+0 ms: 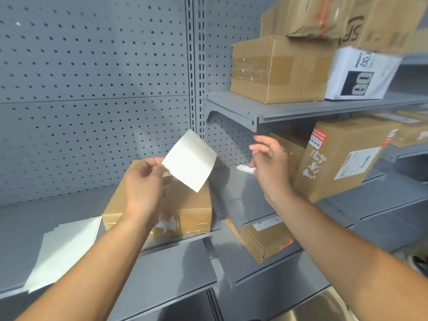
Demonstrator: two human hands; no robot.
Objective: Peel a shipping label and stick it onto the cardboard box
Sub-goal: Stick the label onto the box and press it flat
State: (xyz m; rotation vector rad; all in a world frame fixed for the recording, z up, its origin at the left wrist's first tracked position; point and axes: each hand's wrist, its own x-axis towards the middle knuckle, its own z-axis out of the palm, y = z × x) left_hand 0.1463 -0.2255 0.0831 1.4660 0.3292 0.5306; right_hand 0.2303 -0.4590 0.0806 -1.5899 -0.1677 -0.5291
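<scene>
Shipping label (191, 161) held up above the cardboard box (185, 209) on the grey shelf (27, 218), one corner pinched by left hand (142, 184). Right hand (271, 165) apart, fingers spread, small white scrap (245, 169) at fingertips. White sheets (62, 249) lying left of the box.

"60", upside down, on the white parcel (361, 72); perhaps "SF" on the tilted top carton (382, 22).

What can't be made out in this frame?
- Label, head view: only a blank side faces the camera; peeled or not is unclear.
- Box: top hidden by the left hand.
- White scrap at the right hand: blurred, unidentifiable.
- Parcel prints: too small to read.
</scene>
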